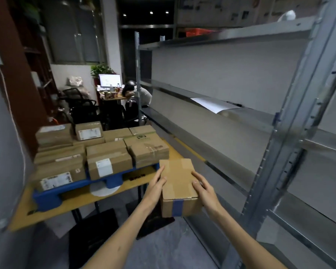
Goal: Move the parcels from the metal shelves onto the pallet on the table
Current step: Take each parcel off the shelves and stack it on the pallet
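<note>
The carrying step is in hand. A cardboard parcel (177, 179) with a blue tape band is held in the air, off the near right corner of the table (76, 200). The left hand (157, 183) grips its left edge, thumb on top. The right hand (204, 187) curls over its right edge. The blue pallet (47, 197) is already crowded with stacked parcels (107, 158). The metal shelves (291, 133) stand to the right. The next move probably calls for setting this one on top of the near right stack.

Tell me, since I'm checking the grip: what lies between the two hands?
In the head view, a taped cardboard parcel lies between the left hand and the right hand, each holding one side.
</note>
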A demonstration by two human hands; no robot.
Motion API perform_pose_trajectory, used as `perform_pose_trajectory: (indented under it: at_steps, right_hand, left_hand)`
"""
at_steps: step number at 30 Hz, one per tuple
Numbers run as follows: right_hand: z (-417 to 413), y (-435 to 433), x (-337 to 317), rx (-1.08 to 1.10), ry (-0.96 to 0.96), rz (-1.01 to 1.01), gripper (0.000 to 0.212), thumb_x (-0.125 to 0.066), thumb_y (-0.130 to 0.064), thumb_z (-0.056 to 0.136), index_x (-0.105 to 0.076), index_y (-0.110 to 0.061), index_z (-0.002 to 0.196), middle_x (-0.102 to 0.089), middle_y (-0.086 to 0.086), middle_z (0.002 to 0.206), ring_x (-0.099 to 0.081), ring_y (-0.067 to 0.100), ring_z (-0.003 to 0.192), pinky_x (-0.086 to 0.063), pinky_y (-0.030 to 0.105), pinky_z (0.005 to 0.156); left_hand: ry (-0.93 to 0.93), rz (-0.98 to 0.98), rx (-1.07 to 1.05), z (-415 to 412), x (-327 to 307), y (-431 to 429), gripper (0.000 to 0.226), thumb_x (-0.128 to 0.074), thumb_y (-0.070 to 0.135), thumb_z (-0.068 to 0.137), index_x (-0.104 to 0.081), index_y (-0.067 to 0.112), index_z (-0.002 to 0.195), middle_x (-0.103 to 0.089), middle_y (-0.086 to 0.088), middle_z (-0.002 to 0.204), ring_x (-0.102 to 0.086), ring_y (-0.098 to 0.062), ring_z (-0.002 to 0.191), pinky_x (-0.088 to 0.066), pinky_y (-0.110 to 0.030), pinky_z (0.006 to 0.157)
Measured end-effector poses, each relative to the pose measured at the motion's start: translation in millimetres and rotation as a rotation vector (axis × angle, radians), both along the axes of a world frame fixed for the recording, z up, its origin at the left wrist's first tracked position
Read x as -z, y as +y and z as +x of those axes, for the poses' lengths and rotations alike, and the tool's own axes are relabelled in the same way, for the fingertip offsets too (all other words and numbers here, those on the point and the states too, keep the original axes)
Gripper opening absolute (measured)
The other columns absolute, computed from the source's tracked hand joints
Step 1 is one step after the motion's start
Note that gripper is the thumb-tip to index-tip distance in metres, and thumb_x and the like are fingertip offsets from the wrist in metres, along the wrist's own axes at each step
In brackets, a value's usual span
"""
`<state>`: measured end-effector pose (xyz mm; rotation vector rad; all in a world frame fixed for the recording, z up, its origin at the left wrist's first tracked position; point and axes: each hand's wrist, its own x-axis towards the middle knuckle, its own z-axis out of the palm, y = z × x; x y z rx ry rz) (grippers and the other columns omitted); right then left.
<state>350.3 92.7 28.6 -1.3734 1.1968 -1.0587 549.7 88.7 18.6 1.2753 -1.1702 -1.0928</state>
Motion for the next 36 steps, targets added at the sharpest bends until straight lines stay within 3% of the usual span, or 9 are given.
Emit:
perform_pose_trajectory:
  at_steps: [4, 10, 13, 17, 19, 22, 29, 33, 36]
  right_hand:
    - [71, -42, -14, -0.132, -0.002, 0.021, 0.031, -0.054, -0.035, 0.1, -0.059, -0.045, 0.129, -0.054, -0.014, 0.129, -0.052, 0.007, 0.119, -0.045, 0.021, 0.089]
    - [158, -87, -17, -0.253, -0.047, 0.07, 0.032, -0.055, -0.028, 0.1, -0.06, -0.035, 0.132, -0.054, -0.022, 0.125, -0.058, -0.022, 0.093, -0.047, 0.004, 0.071]
    - [190, -113, -15, -0.289, -0.071, 0.098, 0.029, -0.057, -0.034, 0.099, -0.063, -0.043, 0.126, -0.058, -0.022, 0.127, -0.06, -0.017, 0.097, -0.05, 0.009, 0.074]
    - [230, -149, -10, -0.249, -0.143, 0.113, 0.029, -0.059, -0.035, 0.097, -0.066, -0.049, 0.121, -0.059, -0.018, 0.134, -0.057, 0.005, 0.12, -0.047, 0.035, 0.104]
    - [249, -162, -4, -0.238, -0.175, 0.12, 0.028, -0.058, -0.038, 0.097, -0.065, -0.049, 0.122, -0.057, -0.012, 0.137, -0.054, 0.014, 0.126, -0.042, 0.044, 0.11]
    - [273, -178, 1, -0.189, -0.204, 0.097, 0.029, -0.057, -0.043, 0.096, -0.06, -0.05, 0.124, -0.051, -0.013, 0.143, -0.047, 0.013, 0.131, -0.037, 0.04, 0.113]
    - [320, -233, 26, -0.121, -0.068, -0.066, 0.079, -0.061, -0.044, 0.094, -0.011, -0.04, 0.156, -0.02, -0.009, 0.162, -0.021, 0.016, 0.148, -0.024, 0.043, 0.12]
    - [335, -291, 36, -0.106, -0.01, -0.065, 0.083, -0.059, -0.047, 0.094, -0.004, -0.043, 0.156, -0.003, -0.008, 0.165, -0.007, 0.019, 0.152, -0.019, 0.048, 0.121]
    - [342, -343, 38, -0.116, -0.043, -0.036, 0.079, -0.057, -0.047, 0.095, -0.006, -0.044, 0.155, -0.002, -0.009, 0.165, -0.006, 0.019, 0.152, -0.019, 0.049, 0.121]
  left_hand:
    - [-0.001, -0.04, -0.112, 88, -7, -40, 0.045, -0.046, 0.027, 0.105, -0.04, 0.036, 0.149, -0.034, 0.003, 0.156, -0.037, -0.018, 0.14, -0.038, -0.032, 0.108]
    - [-0.006, -0.03, -0.178, 190, -17, -73, 0.036, -0.046, 0.031, 0.104, -0.051, 0.044, 0.138, -0.044, 0.004, 0.145, -0.043, -0.015, 0.128, -0.044, -0.026, 0.094]
    - [-0.034, -0.026, -0.204, 226, -17, -77, 0.028, -0.049, 0.035, 0.102, -0.059, 0.044, 0.127, -0.049, 0.007, 0.138, -0.047, -0.015, 0.126, -0.045, -0.034, 0.104]
    - [-0.027, -0.065, -0.303, 258, -18, -79, 0.021, -0.054, 0.03, 0.101, -0.062, 0.046, 0.111, -0.058, 0.015, 0.122, -0.054, 0.003, 0.105, -0.046, -0.011, 0.073]
    - [-0.023, -0.078, -0.381, 271, -14, -85, 0.021, -0.056, 0.028, 0.1, -0.063, 0.041, 0.115, -0.059, 0.011, 0.124, -0.055, -0.002, 0.109, -0.045, -0.014, 0.077]
    - [-0.037, -0.08, -0.504, 287, -5, -102, 0.026, -0.059, 0.029, 0.098, -0.062, 0.036, 0.123, -0.055, 0.004, 0.13, -0.052, -0.014, 0.119, -0.045, -0.028, 0.095]
    - [-0.031, -0.06, -0.733, 300, 11, -183, 0.025, -0.056, 0.031, 0.098, -0.06, 0.04, 0.122, -0.05, 0.003, 0.135, -0.045, -0.018, 0.125, -0.041, -0.044, 0.108]
    - [-0.065, -0.088, -0.794, 295, 14, -253, 0.026, -0.055, 0.031, 0.099, -0.057, 0.039, 0.124, -0.048, 0.005, 0.131, -0.046, -0.012, 0.115, -0.04, -0.023, 0.084]
    - [-0.041, -0.105, -0.859, 290, 15, -307, 0.028, -0.055, 0.027, 0.099, -0.056, 0.034, 0.126, -0.044, -0.001, 0.133, -0.049, -0.017, 0.116, -0.042, -0.032, 0.096]
